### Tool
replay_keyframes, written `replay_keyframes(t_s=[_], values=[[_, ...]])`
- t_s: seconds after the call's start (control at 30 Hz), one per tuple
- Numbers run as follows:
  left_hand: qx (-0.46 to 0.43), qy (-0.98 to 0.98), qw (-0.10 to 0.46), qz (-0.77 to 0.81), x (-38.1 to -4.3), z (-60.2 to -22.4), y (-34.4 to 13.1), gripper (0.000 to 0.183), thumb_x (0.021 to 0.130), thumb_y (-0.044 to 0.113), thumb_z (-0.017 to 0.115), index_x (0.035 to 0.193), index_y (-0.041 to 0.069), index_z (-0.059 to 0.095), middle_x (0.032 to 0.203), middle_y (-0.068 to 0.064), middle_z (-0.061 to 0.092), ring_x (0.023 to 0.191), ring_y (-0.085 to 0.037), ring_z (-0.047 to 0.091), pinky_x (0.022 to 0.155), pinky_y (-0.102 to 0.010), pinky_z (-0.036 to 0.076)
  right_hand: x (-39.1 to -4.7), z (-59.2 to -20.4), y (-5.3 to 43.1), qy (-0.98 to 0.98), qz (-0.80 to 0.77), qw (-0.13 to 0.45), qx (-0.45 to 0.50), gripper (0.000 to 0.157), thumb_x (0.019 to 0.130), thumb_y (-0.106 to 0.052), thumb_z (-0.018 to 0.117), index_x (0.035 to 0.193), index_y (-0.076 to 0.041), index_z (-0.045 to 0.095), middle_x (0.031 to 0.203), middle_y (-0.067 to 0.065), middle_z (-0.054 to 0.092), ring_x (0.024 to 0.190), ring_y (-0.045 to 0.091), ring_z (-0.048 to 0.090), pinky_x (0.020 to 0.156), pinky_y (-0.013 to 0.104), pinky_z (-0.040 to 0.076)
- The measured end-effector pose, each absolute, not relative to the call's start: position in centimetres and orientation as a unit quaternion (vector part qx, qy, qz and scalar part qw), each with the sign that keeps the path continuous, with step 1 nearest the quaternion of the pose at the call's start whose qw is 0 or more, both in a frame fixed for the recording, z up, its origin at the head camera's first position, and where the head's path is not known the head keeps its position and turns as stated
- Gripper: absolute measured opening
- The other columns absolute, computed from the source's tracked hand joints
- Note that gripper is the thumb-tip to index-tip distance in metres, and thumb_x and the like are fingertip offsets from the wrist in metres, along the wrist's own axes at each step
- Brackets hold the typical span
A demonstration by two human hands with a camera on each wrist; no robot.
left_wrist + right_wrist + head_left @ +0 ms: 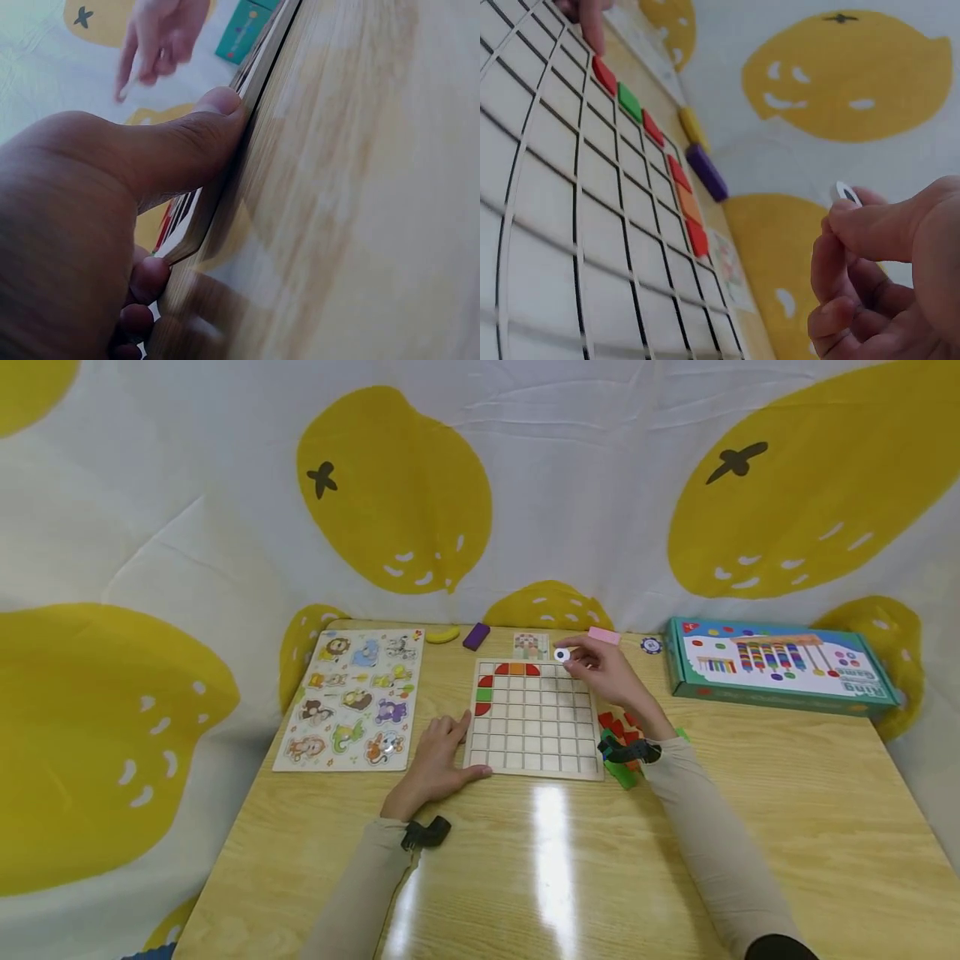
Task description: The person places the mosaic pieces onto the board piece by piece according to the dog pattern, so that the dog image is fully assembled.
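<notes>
My right hand point(604, 673) pinches a small white round piece with a dark centre point(562, 655) between thumb and fingertips, above the far right part of a wooden grid board point(534, 718). The right wrist view shows the disc point(845, 194) edge-on at the fingertips. My left hand point(440, 757) rests at the board's near left corner, thumb along the front edge and a finger touching the left edge. Red quarter-round pieces, an orange square point(517, 669) and a green square point(483, 694) sit in cells along the board's far and left sides.
Loose red and green pieces point(619, 772) lie right of the board, partly under my right wrist. Behind it are a pattern card point(531, 646), a purple block point(476, 636), a pink block point(604, 635) and a banana point(442, 635). An animal puzzle point(352, 702) lies left; a teal box point(783, 667) stands right.
</notes>
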State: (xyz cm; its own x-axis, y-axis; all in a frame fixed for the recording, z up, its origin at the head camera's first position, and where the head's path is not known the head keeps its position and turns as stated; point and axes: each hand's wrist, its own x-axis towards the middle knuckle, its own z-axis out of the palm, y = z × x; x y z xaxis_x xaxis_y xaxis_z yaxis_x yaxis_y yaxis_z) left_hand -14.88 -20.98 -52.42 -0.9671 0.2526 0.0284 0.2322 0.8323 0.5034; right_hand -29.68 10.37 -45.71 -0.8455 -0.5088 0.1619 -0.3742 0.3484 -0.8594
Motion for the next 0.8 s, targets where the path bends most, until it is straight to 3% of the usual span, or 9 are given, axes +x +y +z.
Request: replay_keyframes(t_s=[0.27,0.6,0.77,0.8], values=[[0.123,0.957,0.03,0.26,-15.1,-52.3,-20.7,0.109,0.076,0.07,0.069,0.157,0.011,0.026,0.105,0.0,0.041,0.094,-0.017,0.035,0.082,-0.031,0.031,-31.3,-47.9,5.1,0.848,-0.408,0.084,-0.328,0.03,0.101,-0.008,0.054,0.127,-0.016,0.066,0.116,0.006,0.064,0.094,0.024,0.058,0.081,0.04,0.047],[0.123,0.957,0.024,0.26,-15.0,-52.1,-20.5,0.109,0.076,0.069,0.071,0.156,0.009,0.027,0.105,-0.001,0.043,0.094,-0.016,0.035,0.081,-0.03,0.032,-31.1,-49.7,2.0,0.868,-0.347,0.085,-0.345,0.036,0.101,-0.003,0.051,0.129,-0.017,0.068,0.095,0.007,0.045,0.079,0.021,0.038,0.07,0.035,0.034],[0.121,0.96,0.02,0.253,-15.0,-52.2,-20.8,0.109,0.076,0.07,0.07,0.156,0.009,0.028,0.104,0.0,0.042,0.093,-0.016,0.035,0.08,-0.03,0.032,-31.3,-50.0,1.6,0.871,-0.353,0.074,-0.334,0.038,0.097,-0.005,0.06,0.134,-0.014,0.063,0.097,0.008,0.05,0.082,0.025,0.045,0.073,0.038,0.039],[0.12,0.96,0.02,0.252,-15.0,-52.3,-20.9,0.109,0.076,0.07,0.07,0.156,0.009,0.028,0.104,0.0,0.042,0.093,-0.016,0.035,0.08,-0.03,0.031,-31.4,-50.0,1.5,0.871,-0.358,0.071,-0.329,0.036,0.096,-0.006,0.062,0.132,-0.013,0.064,0.095,0.008,0.052,0.089,0.028,0.051,0.078,0.04,0.042]])
